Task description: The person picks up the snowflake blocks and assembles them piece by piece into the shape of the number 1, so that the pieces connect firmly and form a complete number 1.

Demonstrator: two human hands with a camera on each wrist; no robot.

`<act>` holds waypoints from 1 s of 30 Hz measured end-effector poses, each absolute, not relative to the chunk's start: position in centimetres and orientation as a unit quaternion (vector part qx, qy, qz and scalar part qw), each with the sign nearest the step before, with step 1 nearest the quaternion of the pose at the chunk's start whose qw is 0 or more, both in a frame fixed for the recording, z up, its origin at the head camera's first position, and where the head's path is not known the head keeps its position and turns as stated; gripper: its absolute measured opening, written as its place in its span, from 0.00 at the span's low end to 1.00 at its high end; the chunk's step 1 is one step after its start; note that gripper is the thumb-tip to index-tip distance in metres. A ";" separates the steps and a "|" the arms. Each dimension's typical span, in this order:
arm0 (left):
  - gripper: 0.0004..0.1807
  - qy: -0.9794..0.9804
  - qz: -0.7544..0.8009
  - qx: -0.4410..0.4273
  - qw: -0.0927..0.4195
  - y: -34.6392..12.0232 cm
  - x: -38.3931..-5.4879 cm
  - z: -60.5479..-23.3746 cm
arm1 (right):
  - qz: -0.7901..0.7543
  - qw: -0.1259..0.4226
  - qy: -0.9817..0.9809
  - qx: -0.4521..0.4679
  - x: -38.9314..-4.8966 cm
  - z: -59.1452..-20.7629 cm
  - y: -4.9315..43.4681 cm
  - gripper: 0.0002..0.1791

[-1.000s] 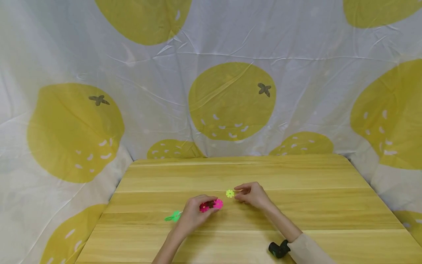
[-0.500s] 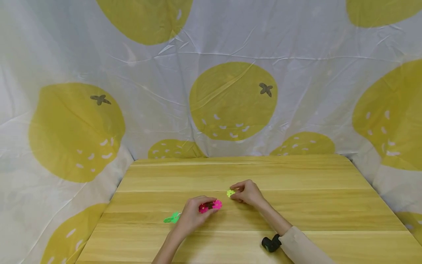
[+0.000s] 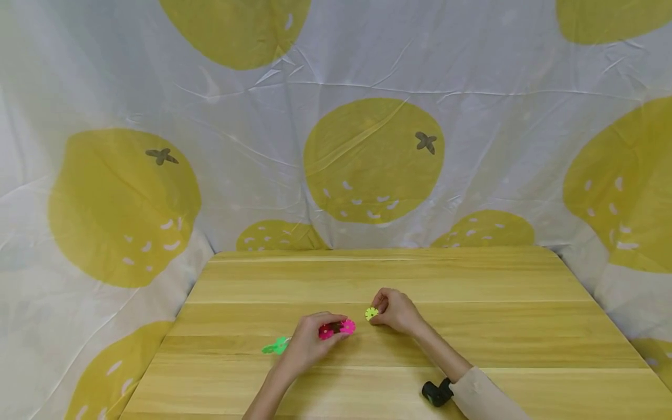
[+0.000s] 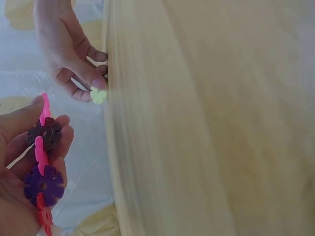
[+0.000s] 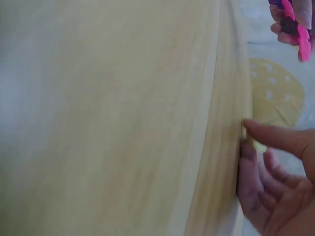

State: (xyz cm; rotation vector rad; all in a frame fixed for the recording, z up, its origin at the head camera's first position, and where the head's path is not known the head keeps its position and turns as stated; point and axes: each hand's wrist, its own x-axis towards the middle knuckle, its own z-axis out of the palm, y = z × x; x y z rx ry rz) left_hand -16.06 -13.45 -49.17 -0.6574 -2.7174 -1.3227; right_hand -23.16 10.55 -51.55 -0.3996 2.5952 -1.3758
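Note:
My left hand (image 3: 310,344) grips a chain of notched snowflake discs joined edge to edge. At its right end a bright pink disc (image 3: 348,326) sticks out past the thumb and forefinger. In the left wrist view the chain runs on through a brown disc (image 4: 44,133), another pink one, a purple disc (image 4: 44,186) and a red disc (image 4: 45,216). Green discs (image 3: 276,346) emerge on the other side of the left hand. Thumb and fingers of my right hand (image 3: 399,312) pinch a single yellow disc (image 3: 371,315), held apart from the pink end. In the right wrist view fingers mostly cover it.
Both hands are above a wooden table (image 3: 499,326). A black object (image 3: 437,394), its kind unclear, is beside the right sleeve (image 3: 485,394). A pale curtain (image 3: 367,58) with large yellow fruit prints hangs behind the table.
My right fingers have shifted their pinch on the yellow disc, which has moved slightly down and right. The left hand and its chain stay almost still.

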 end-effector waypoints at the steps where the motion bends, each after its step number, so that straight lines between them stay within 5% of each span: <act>1: 0.14 -0.879 -0.426 -0.214 0.026 -13.4 -16.1 -49.2 | -0.471 0.096 0.864 -0.149 -23.1 -51.5 10.8 0.14; 7: 0.13 -0.878 -0.427 -0.215 0.032 -13.2 -16.2 -49.1 | -0.555 0.155 0.799 -0.172 -22.3 -51.5 12.1 0.07; 14: 0.14 -0.873 -0.440 -0.211 0.020 -13.0 -16.1 -49.0 | -0.611 0.172 0.755 -0.164 -21.1 -50.7 13.4 0.12; 30: 0.13 -0.860 -0.454 -0.231 0.009 -11.8 -16.3 -48.1 | -0.613 0.088 0.750 -0.234 -18.4 -49.7 13.0 0.11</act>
